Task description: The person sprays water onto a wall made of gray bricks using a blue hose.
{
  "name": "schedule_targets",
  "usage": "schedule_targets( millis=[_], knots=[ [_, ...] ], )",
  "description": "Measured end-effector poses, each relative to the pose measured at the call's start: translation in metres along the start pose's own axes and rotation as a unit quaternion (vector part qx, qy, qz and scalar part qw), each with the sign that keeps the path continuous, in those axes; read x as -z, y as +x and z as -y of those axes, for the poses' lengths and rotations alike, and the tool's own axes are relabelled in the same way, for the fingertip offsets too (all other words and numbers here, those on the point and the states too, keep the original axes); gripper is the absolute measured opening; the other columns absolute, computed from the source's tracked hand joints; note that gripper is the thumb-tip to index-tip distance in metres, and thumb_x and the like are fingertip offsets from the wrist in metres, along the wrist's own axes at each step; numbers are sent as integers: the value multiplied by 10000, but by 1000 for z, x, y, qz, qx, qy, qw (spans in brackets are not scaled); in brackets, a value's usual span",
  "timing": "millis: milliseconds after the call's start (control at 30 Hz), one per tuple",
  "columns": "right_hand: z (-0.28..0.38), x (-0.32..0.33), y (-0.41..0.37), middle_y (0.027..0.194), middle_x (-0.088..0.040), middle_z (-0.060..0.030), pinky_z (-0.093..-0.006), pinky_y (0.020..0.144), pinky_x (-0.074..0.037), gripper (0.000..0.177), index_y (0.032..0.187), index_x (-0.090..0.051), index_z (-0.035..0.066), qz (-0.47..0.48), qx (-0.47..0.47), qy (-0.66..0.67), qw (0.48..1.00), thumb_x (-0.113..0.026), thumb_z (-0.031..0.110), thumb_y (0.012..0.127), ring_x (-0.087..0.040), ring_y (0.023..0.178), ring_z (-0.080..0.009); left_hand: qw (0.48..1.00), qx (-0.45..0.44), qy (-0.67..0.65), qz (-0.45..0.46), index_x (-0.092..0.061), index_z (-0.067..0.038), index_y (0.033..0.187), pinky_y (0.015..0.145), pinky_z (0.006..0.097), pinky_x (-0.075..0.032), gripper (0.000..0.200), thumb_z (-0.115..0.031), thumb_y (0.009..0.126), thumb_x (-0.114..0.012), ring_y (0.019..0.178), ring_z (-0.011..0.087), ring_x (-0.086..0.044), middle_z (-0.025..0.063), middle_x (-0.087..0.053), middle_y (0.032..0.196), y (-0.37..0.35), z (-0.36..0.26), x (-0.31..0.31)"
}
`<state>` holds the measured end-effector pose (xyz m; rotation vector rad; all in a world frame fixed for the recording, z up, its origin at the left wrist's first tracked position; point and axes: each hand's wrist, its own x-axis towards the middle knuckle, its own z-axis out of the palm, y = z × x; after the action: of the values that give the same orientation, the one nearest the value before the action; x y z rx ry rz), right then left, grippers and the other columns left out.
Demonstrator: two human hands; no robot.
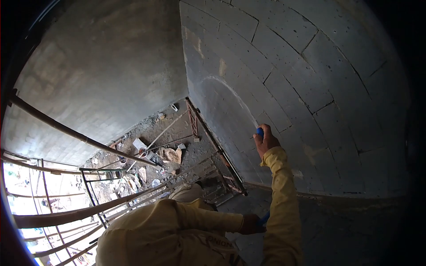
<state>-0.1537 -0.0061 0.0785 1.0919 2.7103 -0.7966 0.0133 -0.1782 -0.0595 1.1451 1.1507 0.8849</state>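
High against the grey block wall [310, 84], my right hand [269, 141] is closed round a small blue object [260, 131], whose kind the grip hides. A pale curved line [237, 98] runs across the blocks and ends close to these fingers. Lower down, near my body, my left hand [250, 224] is dark and partly covered by my right sleeve [284, 195]. Its fingers wrap a blue thing [264, 218], of which only a short length shows beside the sleeve.
Bamboo poles [80, 133] cross on the left, with a thicker one [88, 210] below. A rusty metal frame [215, 146] stands along the wall's foot. Far below, rubble, a crumpled sack [171, 154] and white pieces lie on the ground. A smooth wall [115, 66] meets the block wall.
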Motion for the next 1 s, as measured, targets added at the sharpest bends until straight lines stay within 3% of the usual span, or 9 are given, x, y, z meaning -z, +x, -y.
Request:
schedule_targets(
  millis=[333,400,533,633,833,1000],
  knots=[
    [-23,-5,4,1046,-614,-198,-484,778,-480,387,1204,-376,189,-58,14,7,998,-517,345,878,-597,924,-427,1000,-5,19,-12,-626,24,740,640,431,-456,566,-531,820,-551,693,355,-613,213,-614,717,-4,-13,3],
    [-19,0,1,1000,-626,-216,-510,753,-481,372,1190,-373,193,-96,41,22,994,-516,332,877,-592,895,-450,999,39,25,-7,-625,23,734,641,433,-456,565,-529,821,-550,693,354,-613,213,-612,709,-12,-32,15],
    [-6,15,-7,1008,-621,-221,-512,748,-479,365,1188,-378,196,-99,39,56,993,-514,335,879,-590,890,-455,997,71,9,-11,-628,22,728,638,434,-456,563,-529,816,-555,692,353,-614,210,-608,688,-13,-42,20],
    [-11,14,-7,1015,-618,-221,-510,755,-478,364,1189,-382,198,-94,25,49,994,-513,337,879,-590,895,-452,993,108,28,27,-617,11,832,652,413,-458,492,-474,860,-541,721,326,-609,209,-628,769,-16,-52,25],
    [-41,5,-7,1036,-616,-215,-500,776,-475,380,1198,-390,192,-101,9,31,994,-516,344,874,-588,918,-445,995,75,37,48,-616,12,795,632,406,-458,513,-494,849,-548,666,295,-606,180,-626,727,-15,-44,15],
    [-65,10,-19,1107,-588,-194,-470,810,-469,412,1206,-401,170,-83,-40,19,996,-519,370,866,-582,959,-422,992,100,-6,76,-600,9,756,624,401,-454,520,-502,841,-557,674,279,-604,147,-614,698,-26,-62,17]
  ],
)
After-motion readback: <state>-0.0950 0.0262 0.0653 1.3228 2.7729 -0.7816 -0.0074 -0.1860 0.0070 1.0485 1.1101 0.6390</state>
